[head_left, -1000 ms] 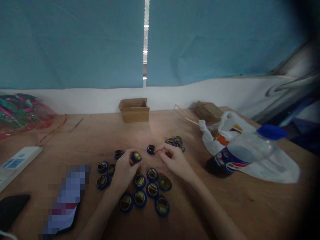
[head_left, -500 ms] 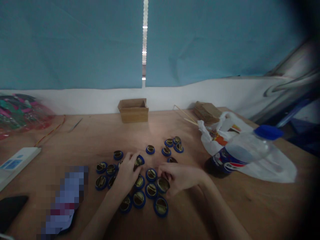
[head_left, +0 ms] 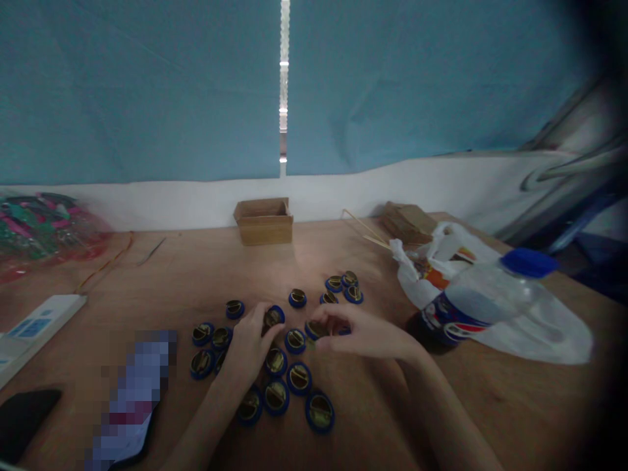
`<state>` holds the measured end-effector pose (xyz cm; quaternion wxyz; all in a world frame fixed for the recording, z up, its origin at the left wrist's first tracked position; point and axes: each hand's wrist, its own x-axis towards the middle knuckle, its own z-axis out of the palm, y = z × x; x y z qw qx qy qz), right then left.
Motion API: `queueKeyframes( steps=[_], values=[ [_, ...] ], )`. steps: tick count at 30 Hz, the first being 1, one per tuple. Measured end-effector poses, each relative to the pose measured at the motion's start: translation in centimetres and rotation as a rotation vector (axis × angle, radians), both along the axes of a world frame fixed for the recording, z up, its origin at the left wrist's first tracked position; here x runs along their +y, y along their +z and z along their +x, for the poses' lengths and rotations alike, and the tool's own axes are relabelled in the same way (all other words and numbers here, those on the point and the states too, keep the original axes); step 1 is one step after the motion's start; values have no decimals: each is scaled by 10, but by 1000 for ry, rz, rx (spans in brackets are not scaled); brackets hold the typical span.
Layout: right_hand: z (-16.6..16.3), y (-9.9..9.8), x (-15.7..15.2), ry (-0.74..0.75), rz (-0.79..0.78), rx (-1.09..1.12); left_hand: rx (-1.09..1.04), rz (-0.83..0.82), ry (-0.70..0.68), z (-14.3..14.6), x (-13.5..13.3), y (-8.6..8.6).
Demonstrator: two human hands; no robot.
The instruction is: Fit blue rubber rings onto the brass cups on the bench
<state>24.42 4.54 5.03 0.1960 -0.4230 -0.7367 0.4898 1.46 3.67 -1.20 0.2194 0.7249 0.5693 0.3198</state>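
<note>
Several round pin badges with blue rims lie back side up, their gold-coloured backs and pins showing. My left hand (head_left: 251,339) curls over the left part of the group, thumb and fingers closed about the edge of one badge (head_left: 274,317). Between the thumb and fingers of my right hand (head_left: 350,332) is another badge (head_left: 315,329), close to the tabletop. Just left of it lies a badge (head_left: 295,341), and nearer to me a larger-looking badge (head_left: 320,411). My left hand partly covers some badges beneath it.
A small open cardboard box (head_left: 266,230) stands against the wall. On the right, a cola bottle (head_left: 471,311) lies tilted on a white plastic bag (head_left: 554,337). At left are a phone (head_left: 130,405), a white power strip (head_left: 36,327) and tweezers (head_left: 152,251).
My right hand has moved slightly up and away from me, carrying a badge from the right side of the group. My left hand stays at the same badge. The view has shifted slightly.
</note>
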Motion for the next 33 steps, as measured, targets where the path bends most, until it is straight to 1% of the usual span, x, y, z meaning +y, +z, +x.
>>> queueKeyframes(
  steps=[3,5,8,11,14,16,19,21,24,26,31,33],
  values=[
    [-9,-4,4,-196,45,201,61,13,3,2,-2,3],
    [-18,-9,7,-274,52,302,127,30,9,3,-2,4],
    [-32,-18,9,-370,67,304,218,50,17,4,-2,3],
    [-43,-26,9,-427,84,305,304,53,26,4,-2,2],
    [-52,-34,6,-407,51,354,348,56,30,4,-3,1],
    [-56,-37,4,-408,38,398,303,97,37,3,-3,3],
    [-59,-35,2,-443,29,413,124,188,33,3,-3,11],
    [-58,-31,2,-457,14,407,-12,202,-41,4,-5,18],
    [-55,-28,2,-436,7,411,-151,169,-189,6,-7,26],
    [-53,-30,3,-396,16,396,-217,151,-221,9,-8,27],
    [-55,-35,2,-328,16,367,-372,111,-152,14,-10,26],
    [-57,-35,-1,-334,64,383,-453,82,-107,15,-10,24]
  ],
)
